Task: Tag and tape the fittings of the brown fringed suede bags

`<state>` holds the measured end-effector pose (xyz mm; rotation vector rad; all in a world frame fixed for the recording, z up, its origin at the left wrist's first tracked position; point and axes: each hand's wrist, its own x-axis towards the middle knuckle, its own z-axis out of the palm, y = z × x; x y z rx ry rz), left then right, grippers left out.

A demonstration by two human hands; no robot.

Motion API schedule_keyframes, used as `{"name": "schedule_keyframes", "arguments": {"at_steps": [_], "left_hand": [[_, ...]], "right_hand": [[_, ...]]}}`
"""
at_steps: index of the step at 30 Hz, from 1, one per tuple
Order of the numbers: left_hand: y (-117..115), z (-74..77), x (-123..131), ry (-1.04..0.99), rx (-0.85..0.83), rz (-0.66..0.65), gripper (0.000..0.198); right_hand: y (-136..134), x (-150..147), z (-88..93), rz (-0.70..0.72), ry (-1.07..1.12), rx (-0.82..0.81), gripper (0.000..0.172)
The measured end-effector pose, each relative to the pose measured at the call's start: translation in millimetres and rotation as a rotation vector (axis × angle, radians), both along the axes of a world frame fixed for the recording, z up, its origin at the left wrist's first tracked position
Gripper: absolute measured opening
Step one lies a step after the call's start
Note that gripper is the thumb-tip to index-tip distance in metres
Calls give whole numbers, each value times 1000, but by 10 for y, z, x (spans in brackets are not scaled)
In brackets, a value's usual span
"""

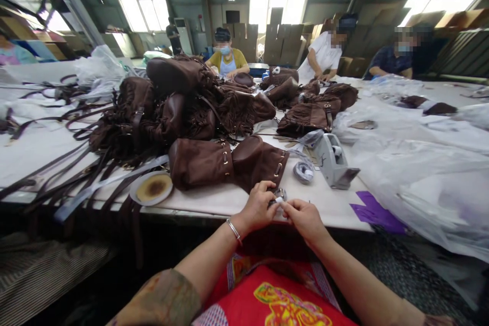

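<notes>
At the table's front edge my left hand [263, 205] and my right hand [304, 218] meet, fingers closed in a pinch. Between their fingertips is a small whitish piece [280, 199], too small to make out fully. Just beyond the fingers lies a brown bucket bag [257, 160] with metal eyelets along its rim. A second brown bag [201, 164] rests on its side to the left, touching the first. Right of the hands are a roll of clear tape [303, 171] and a grey tape dispenser [333, 162].
A heap of brown fringed bags [179, 107] rises behind, straps trailing left. A round dish [152, 188] with a brown-stained middle stands near the front edge. Clear plastic sheeting [424, 163] and a purple piece [376, 213] lie right. Several people work across the table.
</notes>
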<state>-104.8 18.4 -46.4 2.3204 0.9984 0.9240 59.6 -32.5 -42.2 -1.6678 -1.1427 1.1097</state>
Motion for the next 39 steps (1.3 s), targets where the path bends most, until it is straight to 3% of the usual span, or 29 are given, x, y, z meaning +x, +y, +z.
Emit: {"name": "schedule_keyframes", "arguments": {"at_steps": [10,17,23,29,39], "left_hand": [[10,-28,-11,-49,-3,10,6],[-2,-21,-12,-36,-3,15,3],[2,-52,-16,-43,2,23,3],[-2,-54,-19,-42,2,18,4],[-51,-46,-3,-8,47,40,3]], "right_hand": [[-83,17,-44,6,-59,-7,41],[-65,-16,135,89,-62,201,38],[27,-24,37,28,-133,33,44],[-22,-27,-39,-26,-70,-71,44],[20,-138,38,-138,75,-155,41]]}}
